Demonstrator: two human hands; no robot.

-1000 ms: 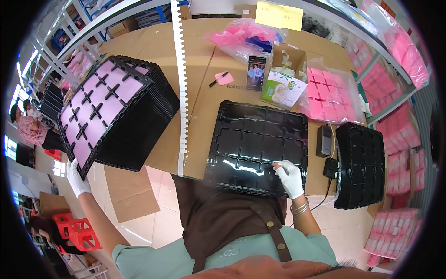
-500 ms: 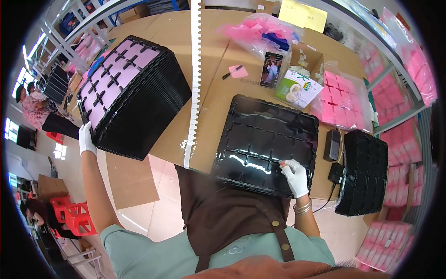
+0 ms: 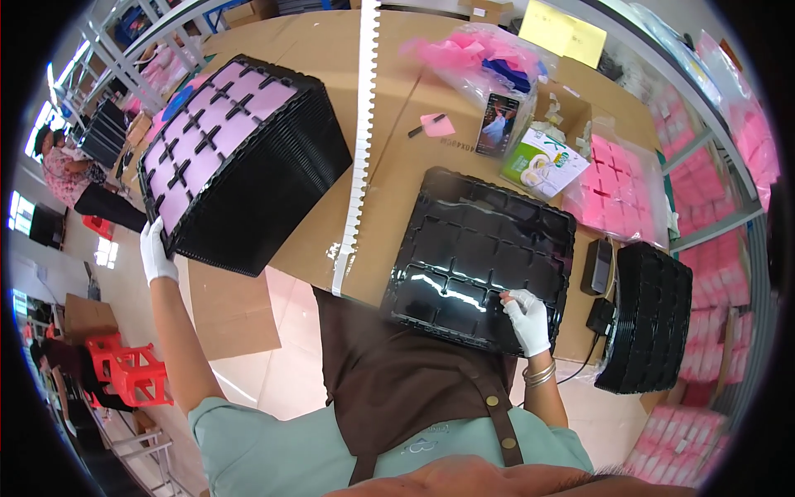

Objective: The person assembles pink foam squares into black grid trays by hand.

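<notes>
On the left stands a tall stack of nested black plastic trays (image 3: 265, 178), tilted in view, with lilac sheets (image 3: 217, 112) showing between black cross-shaped pieces on top. My left hand (image 3: 157, 253), in a white glove, grips the stack's near left corner. A glossy black compartment tray (image 3: 484, 257) lies at the table's front edge before me. Over its near right part rests my right hand (image 3: 527, 323), gloved in white with bare fingertips. Its thumb and fingers are drawn together in a pinch; anything between them is too small to make out.
A white toothed strip (image 3: 358, 157) crosses the cardboard-covered table (image 3: 323, 224). Behind the tray stand a phone (image 3: 497, 124), a green-white box (image 3: 542, 163) and bagged pink sheets (image 3: 617, 186). To the right are a black power adapter (image 3: 596, 265) and more black trays (image 3: 650, 319).
The whole view has shifted slightly. My left hand stays at the stack's corner, and my right hand keeps its pinch over the tray.
</notes>
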